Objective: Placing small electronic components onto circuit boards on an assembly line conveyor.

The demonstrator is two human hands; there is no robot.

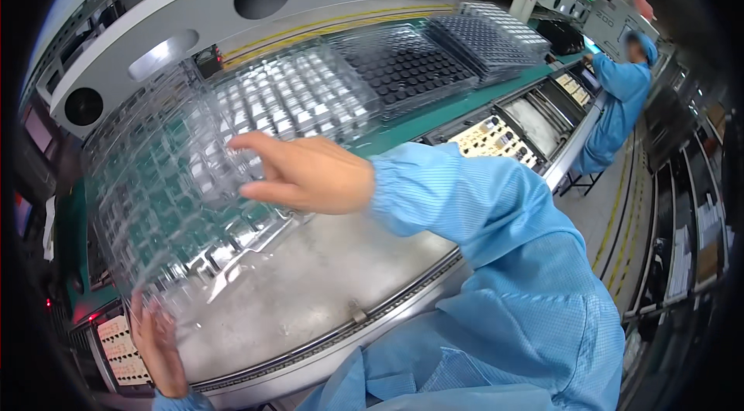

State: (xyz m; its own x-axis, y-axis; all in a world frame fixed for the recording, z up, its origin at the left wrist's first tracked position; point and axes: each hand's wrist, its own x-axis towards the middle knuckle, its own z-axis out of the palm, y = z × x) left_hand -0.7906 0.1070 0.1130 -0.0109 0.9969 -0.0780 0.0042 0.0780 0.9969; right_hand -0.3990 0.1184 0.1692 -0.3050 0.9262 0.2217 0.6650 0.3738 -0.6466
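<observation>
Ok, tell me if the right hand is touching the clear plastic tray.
Touching: the head view shows the right hand with its fingers against the clear plastic tray.
</observation>
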